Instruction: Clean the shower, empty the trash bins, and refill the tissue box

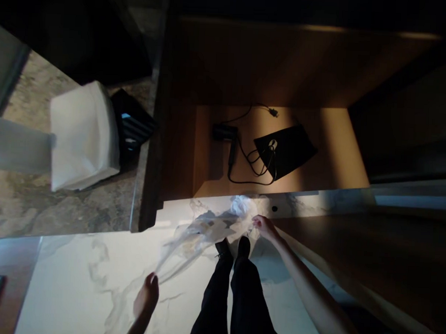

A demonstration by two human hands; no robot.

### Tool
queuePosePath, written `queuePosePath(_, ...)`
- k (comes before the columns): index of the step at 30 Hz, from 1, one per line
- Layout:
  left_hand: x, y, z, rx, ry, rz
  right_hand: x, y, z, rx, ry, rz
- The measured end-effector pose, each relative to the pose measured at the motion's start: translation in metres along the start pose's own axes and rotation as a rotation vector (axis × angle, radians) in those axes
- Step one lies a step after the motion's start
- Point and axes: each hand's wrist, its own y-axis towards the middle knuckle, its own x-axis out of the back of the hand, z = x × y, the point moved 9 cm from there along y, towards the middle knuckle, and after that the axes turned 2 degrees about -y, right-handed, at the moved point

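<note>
A thin transparent plastic bag [201, 237] stretches across the marble floor in front of my feet, with a crumpled whitish bunch [241, 205] at its far end. My left hand [147, 296] pinches one loose edge low in the view. My right hand [264, 227] grips the bag near the bunched end, just beyond my black shoes [233, 248]. The bag's exact shape is hard to make out against the pale floor.
Ahead is an open wooden cabinet [272, 65] holding a black pouch [285, 151] and a black power adapter [224, 132] with tangled cable. To the left, a folded white cloth [84, 136] and a black organizer [132, 123] rest on a granite counter [66, 209].
</note>
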Motion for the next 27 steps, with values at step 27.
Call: queuePosePath(27, 0.006, -0.006, -0.573, -0.435, -0.655, 0.562, 0.218, 0.208, 0.23, 0.32, 0.434, -0.24)
